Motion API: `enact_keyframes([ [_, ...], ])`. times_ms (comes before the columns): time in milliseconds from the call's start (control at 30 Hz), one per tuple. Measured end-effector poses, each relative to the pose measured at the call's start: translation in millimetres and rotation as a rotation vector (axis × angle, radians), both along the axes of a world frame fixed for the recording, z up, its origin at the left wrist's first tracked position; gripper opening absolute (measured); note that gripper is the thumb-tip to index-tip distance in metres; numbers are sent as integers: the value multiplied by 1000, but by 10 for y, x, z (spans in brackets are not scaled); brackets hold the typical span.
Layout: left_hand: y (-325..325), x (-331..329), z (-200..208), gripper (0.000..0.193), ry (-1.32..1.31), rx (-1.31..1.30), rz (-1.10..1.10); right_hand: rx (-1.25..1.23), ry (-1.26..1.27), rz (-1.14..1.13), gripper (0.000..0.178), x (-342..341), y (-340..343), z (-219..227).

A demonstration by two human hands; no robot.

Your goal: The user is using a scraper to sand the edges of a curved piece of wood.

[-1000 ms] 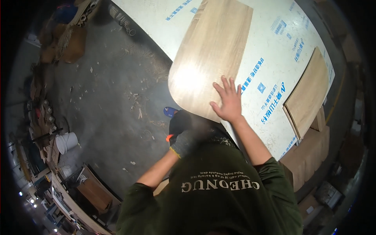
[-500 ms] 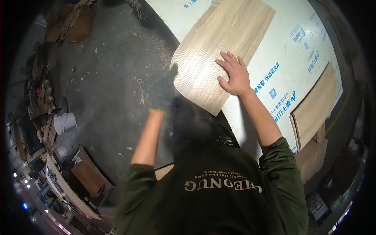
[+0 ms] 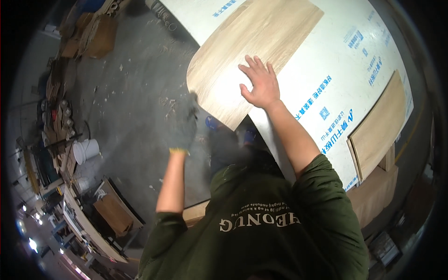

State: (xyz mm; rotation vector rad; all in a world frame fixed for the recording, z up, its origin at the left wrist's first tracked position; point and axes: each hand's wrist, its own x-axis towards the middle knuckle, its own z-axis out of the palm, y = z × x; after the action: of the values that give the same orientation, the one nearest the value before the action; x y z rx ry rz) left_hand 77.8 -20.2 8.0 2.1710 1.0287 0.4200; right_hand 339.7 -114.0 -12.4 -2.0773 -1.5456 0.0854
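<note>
A light wood-grain panel (image 3: pixel 254 39) lies on a large white sheet (image 3: pixel 338 60) printed in blue, slanting from the top of the view down toward the person. Its near left corner is cut to a broad curve, while the near right one comes to a plain point; this whole near end juts past the sheet's left edge, over the floor (image 3: pixel 135 102). The right hand (image 3: pixel 261 86) is bare and rests on the panel's face close to its long right edge, fingers spread and thumb held apart. The left hand (image 3: pixel 184 126) wears a grey glove with a yellow cuff (image 3: pixel 178 151) and is blurred just beside the rounded edge; I cannot tell whether its fingers are bent or straight, or whether they touch the panel. Left of that overhang there is a wide stretch of grey floor for moving, scattered with shavings, reaching across to a white bucket (image 3: pixel 86 151). On the other side, a broad strip of white surface separates the panel from a second wood-grain board (image 3: pixel 380 123), which lies along the sheet's far right edge. A blue shoe (image 3: pixel 211 122) shows below the overhanging end.
</note>
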Motion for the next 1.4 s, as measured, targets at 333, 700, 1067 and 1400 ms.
enact_keyframes([
  [333, -1082, 401, 12, 25, 310, 272, -221, -9, 1, -12, 49, -65, 80, -20],
  [700, 193, 142, -198, 41, -108, 221, 142, 16, -23, 1, 50, -104, 114, -54],
  [1067, -1493, -64, -1069, 18, -59, -241, 87, -141, -114, 1, 61, -200, 179, -31],
  [1400, -1448, -1900, -471, 26, -445, -945, 814, -169, -53, 319, 86, -1432, 1020, -86],
])
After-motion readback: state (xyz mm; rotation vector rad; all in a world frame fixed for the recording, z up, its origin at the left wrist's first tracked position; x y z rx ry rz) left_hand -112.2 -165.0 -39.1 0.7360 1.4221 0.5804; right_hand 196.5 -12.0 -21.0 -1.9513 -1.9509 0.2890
